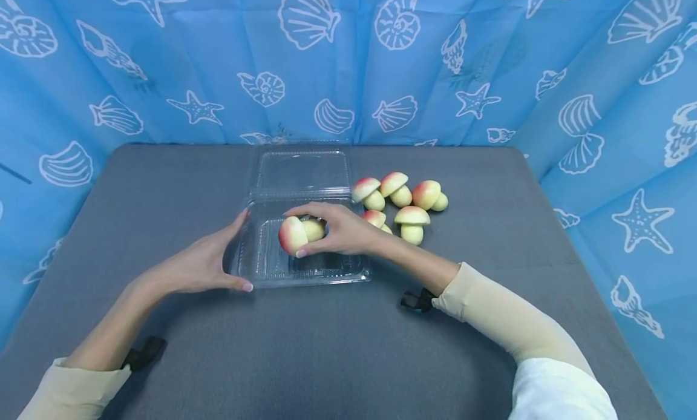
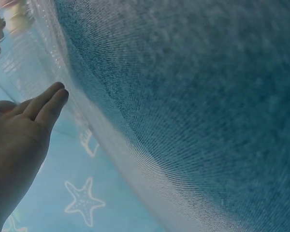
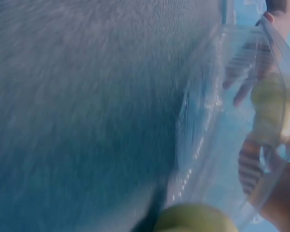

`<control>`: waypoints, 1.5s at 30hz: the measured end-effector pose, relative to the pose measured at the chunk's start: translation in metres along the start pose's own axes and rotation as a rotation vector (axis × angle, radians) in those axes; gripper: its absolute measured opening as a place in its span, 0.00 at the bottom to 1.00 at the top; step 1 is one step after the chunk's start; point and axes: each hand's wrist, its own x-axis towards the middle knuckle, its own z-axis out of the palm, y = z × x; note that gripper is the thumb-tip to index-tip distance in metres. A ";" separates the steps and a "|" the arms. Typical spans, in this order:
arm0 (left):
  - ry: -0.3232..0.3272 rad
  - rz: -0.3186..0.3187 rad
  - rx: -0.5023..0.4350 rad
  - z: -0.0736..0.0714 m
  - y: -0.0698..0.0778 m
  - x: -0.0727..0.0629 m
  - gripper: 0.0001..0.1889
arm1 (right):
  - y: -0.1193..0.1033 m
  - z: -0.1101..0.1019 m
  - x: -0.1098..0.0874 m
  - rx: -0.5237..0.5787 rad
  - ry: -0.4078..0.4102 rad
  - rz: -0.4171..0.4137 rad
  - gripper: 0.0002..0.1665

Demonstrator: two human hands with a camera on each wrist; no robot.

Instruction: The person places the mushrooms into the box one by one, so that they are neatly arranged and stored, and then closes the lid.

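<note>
My right hand (image 1: 343, 229) pinches a toy mushroom (image 1: 293, 235) with a red-and-cream cap, between thumb and fingers, over the base of a clear plastic clamshell box (image 1: 310, 282). The mushroom lies sideways, cap to the left; whether it touches the box floor I cannot tell. At the box's left side is my left hand (image 1: 198, 265), thumb near the front corner and fingers near the back one. Straight fingers show on the left hand (image 2: 21, 137) in the left wrist view. Through the box wall, the right wrist view shows the held mushroom (image 3: 273, 106).
The box's clear lid (image 1: 302, 173) lies folded back behind the base. Several more toy mushrooms (image 1: 412, 223) are grouped right of the box, one partly hidden by the right hand. A grey cloth (image 1: 327, 353) covers the table, and a blue shell-print curtain (image 1: 348, 63) hangs behind it.
</note>
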 end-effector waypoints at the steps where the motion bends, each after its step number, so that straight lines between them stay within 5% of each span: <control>1: -0.002 0.001 0.004 0.000 0.000 0.001 0.74 | 0.000 0.002 0.001 -0.009 -0.008 0.002 0.39; 11: -0.013 0.010 0.002 -0.001 0.001 0.002 0.73 | -0.006 0.021 0.014 -0.067 -0.147 0.100 0.41; 19: -0.005 0.029 0.005 0.001 -0.001 0.004 0.73 | -0.003 0.034 0.022 -0.131 -0.196 0.063 0.43; 31: 0.006 0.042 0.007 -0.001 0.002 0.002 0.74 | -0.007 0.047 0.029 -0.155 -0.243 -0.006 0.41; 45: 0.004 0.012 0.025 0.000 0.000 0.000 0.75 | -0.005 0.041 0.029 -0.139 -0.244 0.042 0.44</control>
